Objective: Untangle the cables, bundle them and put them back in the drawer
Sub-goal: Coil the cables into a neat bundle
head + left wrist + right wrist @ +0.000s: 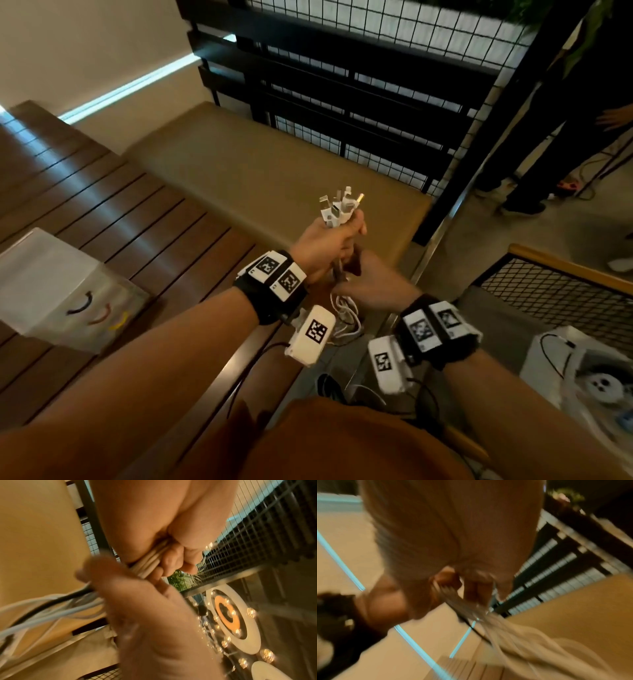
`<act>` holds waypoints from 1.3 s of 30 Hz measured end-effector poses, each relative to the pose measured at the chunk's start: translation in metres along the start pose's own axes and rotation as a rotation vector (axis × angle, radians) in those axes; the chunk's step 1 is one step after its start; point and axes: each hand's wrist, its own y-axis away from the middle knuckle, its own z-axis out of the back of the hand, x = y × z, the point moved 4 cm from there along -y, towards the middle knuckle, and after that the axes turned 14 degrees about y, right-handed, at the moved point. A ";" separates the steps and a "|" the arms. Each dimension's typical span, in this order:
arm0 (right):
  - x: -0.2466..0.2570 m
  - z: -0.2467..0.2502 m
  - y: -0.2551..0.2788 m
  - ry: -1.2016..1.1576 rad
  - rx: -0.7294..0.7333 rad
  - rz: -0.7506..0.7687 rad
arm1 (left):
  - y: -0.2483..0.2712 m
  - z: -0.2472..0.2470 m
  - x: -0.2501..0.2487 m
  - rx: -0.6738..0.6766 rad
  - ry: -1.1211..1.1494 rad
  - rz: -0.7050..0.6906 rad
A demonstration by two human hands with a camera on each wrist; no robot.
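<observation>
Bundling step: left hand [325, 243] fists the cables [337, 209] plug-ends up above the table [137, 219], right hand [373, 284] gripping strands below; next, likely coil slack.

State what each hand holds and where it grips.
Left hand grips the cable bundle just below its plug ends. Right hand grips the same cables directly beneath.

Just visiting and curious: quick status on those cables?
Left hand grips cables, plugs up. Right hand holds strands just below. Loops dangle. Drawer box apart, left.
</observation>
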 end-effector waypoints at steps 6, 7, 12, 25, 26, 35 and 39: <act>0.016 -0.014 -0.003 -0.117 -0.302 0.105 | 0.006 0.041 -0.019 -0.192 -0.099 -0.040; 0.023 -0.010 0.001 -0.119 -0.306 0.143 | 0.008 0.049 -0.017 -0.227 -0.102 0.005; 0.045 0.003 -0.003 0.085 -0.167 0.178 | 0.020 0.083 0.000 -0.114 -0.155 0.262; 0.121 0.018 -0.028 -0.067 0.369 0.193 | 0.084 0.083 -0.054 0.147 -0.599 0.195; 0.125 0.019 -0.035 -0.103 0.362 0.197 | 0.092 0.087 -0.055 0.113 -0.541 0.193; 0.179 -0.070 -0.108 -0.149 0.350 0.248 | 0.173 0.147 -0.031 -0.340 0.452 0.097; 0.205 -0.129 -0.127 0.048 0.189 0.379 | 0.205 0.184 -0.014 -0.607 0.691 0.056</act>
